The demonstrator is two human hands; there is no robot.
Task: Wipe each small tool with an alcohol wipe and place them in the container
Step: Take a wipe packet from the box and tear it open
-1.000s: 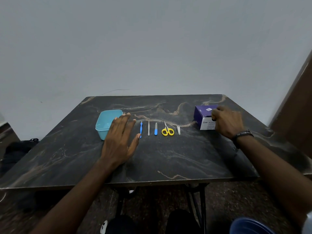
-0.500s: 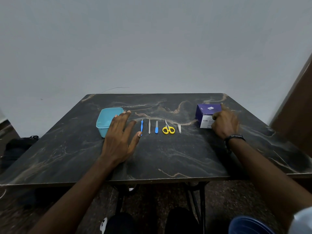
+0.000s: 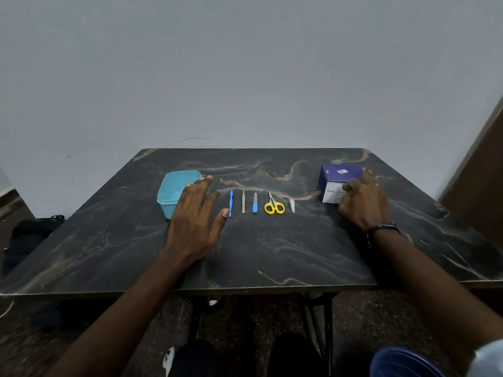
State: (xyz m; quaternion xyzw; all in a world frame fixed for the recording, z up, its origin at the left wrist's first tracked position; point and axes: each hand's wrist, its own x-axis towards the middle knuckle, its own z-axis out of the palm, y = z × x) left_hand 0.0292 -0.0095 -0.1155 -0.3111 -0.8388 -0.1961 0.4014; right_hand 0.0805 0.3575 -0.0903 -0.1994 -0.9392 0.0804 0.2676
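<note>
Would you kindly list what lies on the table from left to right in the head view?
Teal container → left hand → blue-handled pick → tweezers → blue nail file → yellow scissors → nail clipper → wipe box → right hand.

The only readable print stands on the purple and white cardboard box [image 3: 337, 180] at the far right of the dark marbled table [image 3: 272, 248]. Its white near face carries a small round logo followed by the letters "BD"; a line of darker lettering runs to the right of that, too blurred to read and partly covered by the right hand [image 3: 363, 204]. On the box's purple top sits a small white square label with a dark pattern, possibly a code, too small to make out.
</note>
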